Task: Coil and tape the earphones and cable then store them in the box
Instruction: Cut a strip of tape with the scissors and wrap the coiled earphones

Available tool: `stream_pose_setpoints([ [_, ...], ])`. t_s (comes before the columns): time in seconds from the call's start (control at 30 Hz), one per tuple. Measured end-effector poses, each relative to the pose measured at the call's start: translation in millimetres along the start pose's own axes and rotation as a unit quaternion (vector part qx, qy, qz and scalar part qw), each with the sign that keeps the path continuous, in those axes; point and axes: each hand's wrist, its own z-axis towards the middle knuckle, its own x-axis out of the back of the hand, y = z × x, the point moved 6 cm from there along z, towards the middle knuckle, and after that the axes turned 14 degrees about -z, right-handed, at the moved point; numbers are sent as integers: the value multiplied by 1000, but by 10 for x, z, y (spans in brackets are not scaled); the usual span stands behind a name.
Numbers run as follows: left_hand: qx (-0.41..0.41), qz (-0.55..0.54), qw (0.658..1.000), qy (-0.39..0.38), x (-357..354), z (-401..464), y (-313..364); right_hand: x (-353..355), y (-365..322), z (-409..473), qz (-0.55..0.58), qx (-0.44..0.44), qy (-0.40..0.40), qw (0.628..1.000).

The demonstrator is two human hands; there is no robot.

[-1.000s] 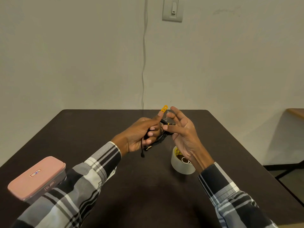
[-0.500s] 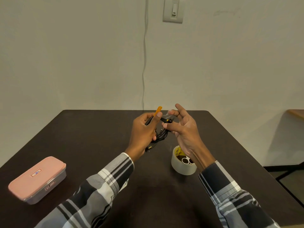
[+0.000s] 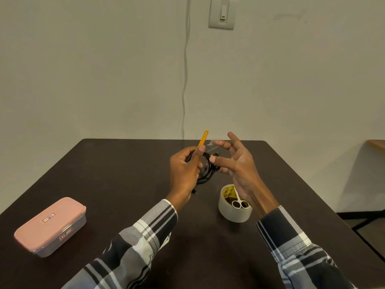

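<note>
My left hand (image 3: 184, 172) grips a coiled black cable (image 3: 206, 174) above the middle of the dark table (image 3: 125, 174). An orange perforated strap (image 3: 202, 139) sticks up from the coil past my thumb. My right hand (image 3: 237, 163) is beside the coil with its fingers spread; its thumb tip touches the coil. A small clear piece of tape (image 3: 209, 144) hangs off its index fingertip. The closed pink-lidded box (image 3: 50, 226) sits on the table at the front left. I cannot tell the earphones apart from the bundle.
A clear tape roll (image 3: 229, 213) stands on the table under my right wrist, with small white-handled scissors (image 3: 239, 202) lying in its core. A wall with a switch (image 3: 222, 12) and a hanging wire (image 3: 184, 80) is behind the table.
My left hand has turned upright with the coil, so the orange strap now stands higher. My right hand has opened its fingers wider beside the coil.
</note>
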Motion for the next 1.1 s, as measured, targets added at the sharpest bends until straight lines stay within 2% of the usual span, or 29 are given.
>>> stream_pose_setpoints([
  [0.2, -3, 1, 1000, 20, 25, 43, -30, 254, -158, 40, 29, -11, 62, 998],
  [0.37, 2, -6, 1000, 26, 10, 57, -74, 145, -244, -36, 84, -23, 35, 996],
  [0.5, 0, -10, 1000, 25, 11, 56, -82, 19, -233, -87, 59, -25, 15, 998],
  [0.9, -8, 10, 999, 41, 32, 40, -84, -19, -153, -31, -27, -18, 54, 998],
  [1.1, -18, 22, 999, 28, -11, -5, -47, -58, -146, -39, -12, -13, 58, 998],
])
